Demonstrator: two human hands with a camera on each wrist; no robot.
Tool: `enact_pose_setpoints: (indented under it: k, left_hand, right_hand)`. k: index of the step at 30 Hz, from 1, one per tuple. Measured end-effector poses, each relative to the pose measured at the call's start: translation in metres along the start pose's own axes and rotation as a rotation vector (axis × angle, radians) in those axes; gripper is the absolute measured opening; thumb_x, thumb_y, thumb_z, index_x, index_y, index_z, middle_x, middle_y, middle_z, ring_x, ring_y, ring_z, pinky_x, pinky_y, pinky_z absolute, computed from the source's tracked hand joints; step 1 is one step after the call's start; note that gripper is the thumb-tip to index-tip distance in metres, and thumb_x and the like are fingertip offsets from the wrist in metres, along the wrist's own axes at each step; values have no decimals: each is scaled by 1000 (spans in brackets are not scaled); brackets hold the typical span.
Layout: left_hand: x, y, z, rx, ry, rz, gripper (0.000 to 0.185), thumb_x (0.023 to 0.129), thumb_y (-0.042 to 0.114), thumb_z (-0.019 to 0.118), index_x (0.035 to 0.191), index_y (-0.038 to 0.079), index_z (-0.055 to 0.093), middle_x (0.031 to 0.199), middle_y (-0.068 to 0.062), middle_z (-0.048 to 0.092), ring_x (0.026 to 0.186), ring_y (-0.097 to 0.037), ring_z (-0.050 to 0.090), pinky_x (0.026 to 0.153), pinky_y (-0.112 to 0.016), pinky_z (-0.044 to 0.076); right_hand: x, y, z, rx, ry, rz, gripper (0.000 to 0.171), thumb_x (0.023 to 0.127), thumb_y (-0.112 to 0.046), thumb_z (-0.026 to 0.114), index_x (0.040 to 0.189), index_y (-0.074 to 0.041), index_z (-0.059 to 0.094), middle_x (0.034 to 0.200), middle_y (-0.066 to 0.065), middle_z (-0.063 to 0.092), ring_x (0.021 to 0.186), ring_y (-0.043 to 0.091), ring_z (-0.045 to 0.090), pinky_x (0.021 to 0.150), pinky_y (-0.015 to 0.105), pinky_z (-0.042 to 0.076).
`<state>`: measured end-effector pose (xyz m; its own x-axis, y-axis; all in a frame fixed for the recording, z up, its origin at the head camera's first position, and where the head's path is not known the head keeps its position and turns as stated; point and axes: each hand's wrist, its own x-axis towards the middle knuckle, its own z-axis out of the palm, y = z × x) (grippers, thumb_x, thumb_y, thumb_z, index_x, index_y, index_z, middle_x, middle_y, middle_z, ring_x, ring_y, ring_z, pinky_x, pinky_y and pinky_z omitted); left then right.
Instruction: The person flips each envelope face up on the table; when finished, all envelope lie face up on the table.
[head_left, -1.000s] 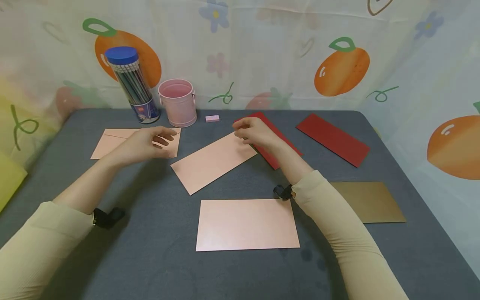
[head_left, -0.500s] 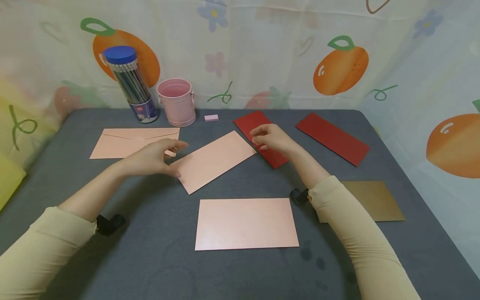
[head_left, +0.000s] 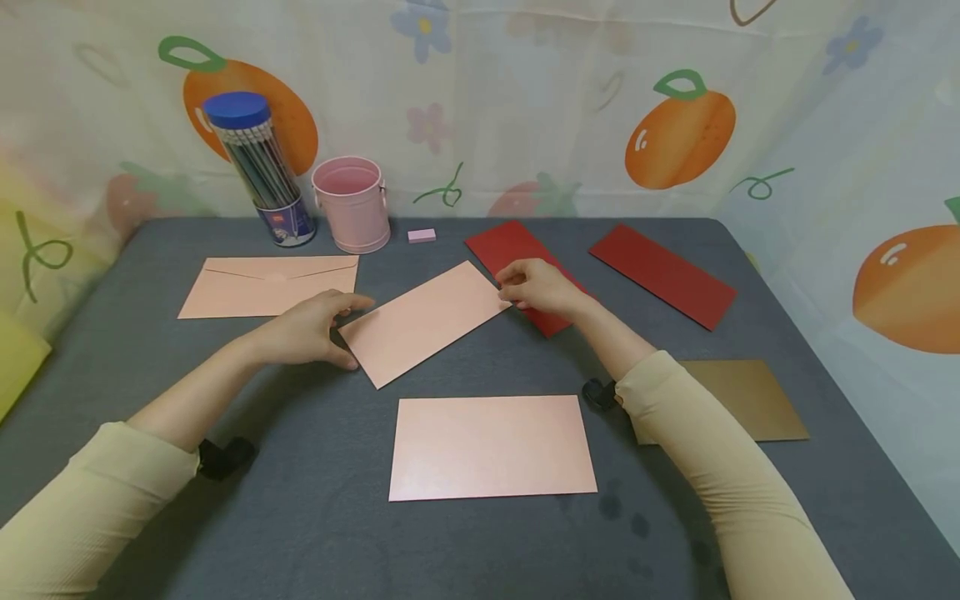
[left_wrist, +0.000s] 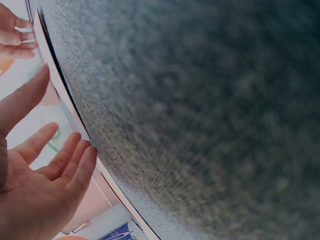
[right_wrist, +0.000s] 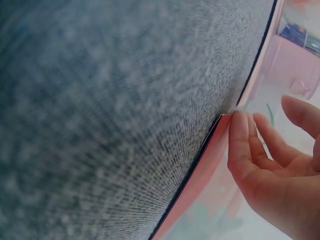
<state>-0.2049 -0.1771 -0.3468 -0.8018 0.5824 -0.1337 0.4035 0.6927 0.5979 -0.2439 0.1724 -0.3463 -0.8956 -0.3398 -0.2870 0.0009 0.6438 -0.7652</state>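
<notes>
Pink envelope (head_left: 427,325) lies slanted on the grey table (head_left: 300,500) between our left hand (head_left: 307,329), at its left end, and our right hand (head_left: 543,287), at its right corner; on each, our thumb and fingers stand apart.

head view looked down from six o'clock toward twelve, wrist views faced the counter (head_left: 300,533) closely, sharing the pink bucket (head_left: 352,208)
</notes>
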Motion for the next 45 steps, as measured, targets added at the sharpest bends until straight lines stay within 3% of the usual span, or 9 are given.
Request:
enact_pose_setpoints:
  k: [16,30,35,45]
  left_hand:
    - [2,-6,5,30,33,-14,76,73,11,85,139,-4,50,130,-26,55,118,-40,53,96,-54,48]
    - [6,-11,8,40,54,-36,67,72,10,87,129,-8,56,114,-24,58,105,-34,57,91,-48,50]
    - [8,-10,7,29,57,-62,64,69,12,88,121,-11,58,109,-24,58,102,-33,56,89,-44,48]
    - [11,-8,6,-28,37,-100,58,67,8,89,111,-11,57,106,-23,54,95,-30,53,82,-35,46]
  right_hand:
    - [3,0,7,-75,13,-11,38,97,-16,58,132,-2,57,130,15,61,112,26,63,87,31,56]
    - [3,-2,7,-4,2,8,38,95,-13,61,132,-1,57,130,16,60,110,26,64,87,29,55]
    - [5,-1,7,19,0,12,42,92,-9,66,133,0,57,132,18,59,114,27,59,91,34,55]
    - [5,-1,8,27,61,45,45,88,0,67,132,0,58,124,18,60,109,24,58,85,29,58]
